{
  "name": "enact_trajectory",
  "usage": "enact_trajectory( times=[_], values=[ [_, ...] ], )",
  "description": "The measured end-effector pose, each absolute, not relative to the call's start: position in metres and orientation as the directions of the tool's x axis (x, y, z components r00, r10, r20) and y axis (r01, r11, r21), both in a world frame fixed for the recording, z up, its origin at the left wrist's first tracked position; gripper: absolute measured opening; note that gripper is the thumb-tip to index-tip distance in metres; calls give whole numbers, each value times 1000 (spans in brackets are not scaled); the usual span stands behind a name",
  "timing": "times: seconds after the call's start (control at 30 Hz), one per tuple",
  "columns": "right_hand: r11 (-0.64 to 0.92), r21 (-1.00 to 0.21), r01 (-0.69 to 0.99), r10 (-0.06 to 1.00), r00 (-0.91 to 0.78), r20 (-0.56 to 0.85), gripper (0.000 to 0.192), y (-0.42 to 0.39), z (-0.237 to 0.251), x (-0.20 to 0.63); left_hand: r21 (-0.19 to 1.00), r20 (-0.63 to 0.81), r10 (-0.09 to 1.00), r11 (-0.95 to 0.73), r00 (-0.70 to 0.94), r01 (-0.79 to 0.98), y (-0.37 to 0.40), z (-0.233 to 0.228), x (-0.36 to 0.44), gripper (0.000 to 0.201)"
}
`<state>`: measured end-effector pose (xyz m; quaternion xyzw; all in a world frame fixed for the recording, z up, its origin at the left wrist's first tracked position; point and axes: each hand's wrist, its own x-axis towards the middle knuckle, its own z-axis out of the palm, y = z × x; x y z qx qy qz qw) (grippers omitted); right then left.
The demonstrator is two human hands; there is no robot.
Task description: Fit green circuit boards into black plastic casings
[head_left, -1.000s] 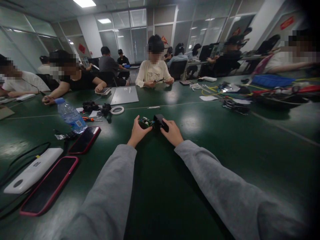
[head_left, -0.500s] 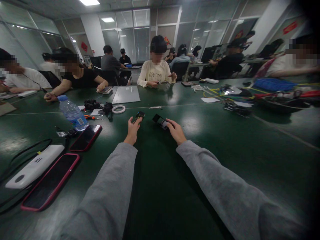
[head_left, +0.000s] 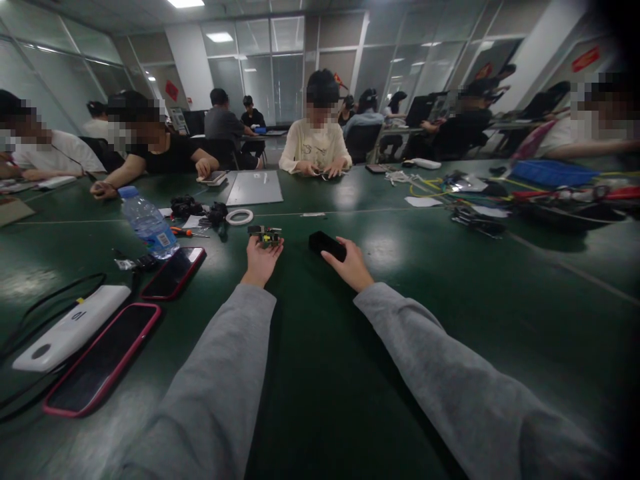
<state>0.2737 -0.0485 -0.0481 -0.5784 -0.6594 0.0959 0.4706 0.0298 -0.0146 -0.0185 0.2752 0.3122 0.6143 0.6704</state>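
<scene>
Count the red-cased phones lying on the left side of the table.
2. The nearer phone lies beside the white device; the farther phone lies just this side of the water bottle. I see no others there, though some could be hidden.

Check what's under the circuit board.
The left hand, holding the circuit board from below. The board's underside can't be seen, nor the part of the hand that it covers.

Bare circuit board [head_left: 267, 236], slightly apart from boxy black case [head_left: 326, 245]
</scene>
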Motion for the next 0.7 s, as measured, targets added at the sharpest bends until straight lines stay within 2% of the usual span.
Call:
enact_trajectory(
  times=[0.13, 0.4, 0.7],
  values=[
    [348, -581, 736, 832, 45, 554, 57, -48, -50, 275, 700, -69, 995, 101, 73, -707, -15, -19, 28, 31],
    [339, -609, 717, 839, 63, 541, 52, -46, -51, 275, 531, -152, 982, 175, 110, -829, -16, -16, 29, 27],
    [349, -618, 704, 847, 46, 529, 55, -48, -50, 275, 517, -148, 983, 173, 112, -839, -18, -14, 29, 26]
  ],
)
